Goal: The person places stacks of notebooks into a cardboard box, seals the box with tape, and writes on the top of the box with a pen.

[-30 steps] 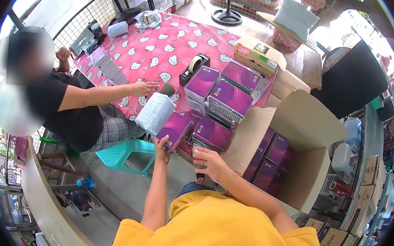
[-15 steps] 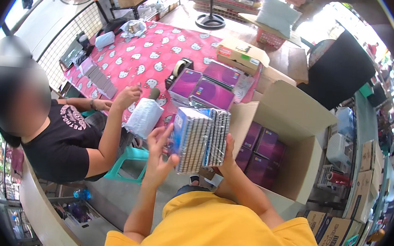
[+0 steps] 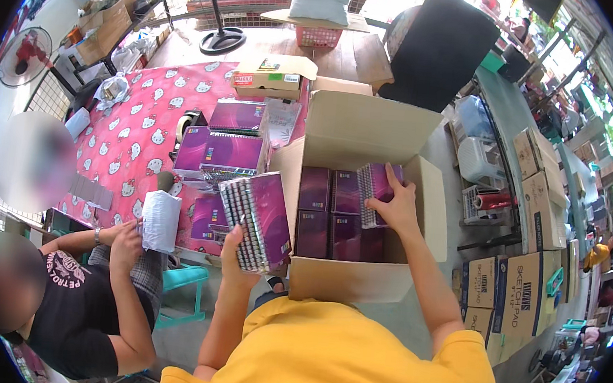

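My left hand (image 3: 235,259) is closed round a thick, shiny pack of purple spiral notebooks (image 3: 265,210), held tilted just left of the box with the wire bindings facing left. Over the open cardboard box (image 3: 364,279), my right hand (image 3: 397,207) grips another pack of purple spiral notebooks (image 3: 373,186), thumb at the binding side and fingers across the top. Beneath it, more purple notebooks (image 3: 310,231) stand in side-by-side stacks inside the box. I cannot tell whether the right-hand pack touches them.
Purple notebook stacks (image 3: 234,150), a tape dispenser (image 3: 188,126) and an opened carton (image 3: 272,79) occupy the pink patterned table (image 3: 135,124). At left, a co-worker in a black shirt (image 3: 84,318) handles a white wrapped parcel (image 3: 161,220). Cartons (image 3: 521,302) stand at right.
The notebooks held together between both hands are now apart, one pack in each hand. My right hand has moved over the box. The view has swung right.
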`<state>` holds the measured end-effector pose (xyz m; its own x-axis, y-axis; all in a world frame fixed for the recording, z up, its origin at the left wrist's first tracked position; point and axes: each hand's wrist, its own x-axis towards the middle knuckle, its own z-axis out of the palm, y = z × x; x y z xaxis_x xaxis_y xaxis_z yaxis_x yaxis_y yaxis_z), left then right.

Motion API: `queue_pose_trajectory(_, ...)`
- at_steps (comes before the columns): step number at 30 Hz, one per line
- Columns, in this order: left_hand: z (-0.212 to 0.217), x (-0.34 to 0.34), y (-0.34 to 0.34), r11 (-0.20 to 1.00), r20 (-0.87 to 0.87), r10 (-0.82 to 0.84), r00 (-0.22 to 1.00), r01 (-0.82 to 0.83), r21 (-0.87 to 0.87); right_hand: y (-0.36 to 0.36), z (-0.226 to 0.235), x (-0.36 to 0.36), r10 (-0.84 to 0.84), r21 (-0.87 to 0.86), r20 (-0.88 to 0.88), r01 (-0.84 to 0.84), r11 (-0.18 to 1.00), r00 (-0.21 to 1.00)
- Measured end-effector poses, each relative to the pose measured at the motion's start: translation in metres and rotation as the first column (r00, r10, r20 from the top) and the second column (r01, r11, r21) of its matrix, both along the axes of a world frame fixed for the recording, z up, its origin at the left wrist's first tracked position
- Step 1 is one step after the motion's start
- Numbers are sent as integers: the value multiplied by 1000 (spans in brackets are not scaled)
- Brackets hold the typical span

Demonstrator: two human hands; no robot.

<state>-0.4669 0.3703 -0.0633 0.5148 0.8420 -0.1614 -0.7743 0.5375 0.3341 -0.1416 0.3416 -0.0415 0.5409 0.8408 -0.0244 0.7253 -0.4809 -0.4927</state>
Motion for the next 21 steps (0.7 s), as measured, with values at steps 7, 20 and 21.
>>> queue_pose_trajectory(7,5,9,3,999,141,-24,990,29,-29,21,-155,51,431,-561,291,-213,800,854)
queue_pose_trajectory(20,1,131,17,692,-718,168,675,438,574,15,56,-27,599,468,-522,-383,796,607)
queue_pose_trajectory(21,2,139,16,718,-775,202,599,448,533,15,59,-16,551,375,-294,-436,818,781)
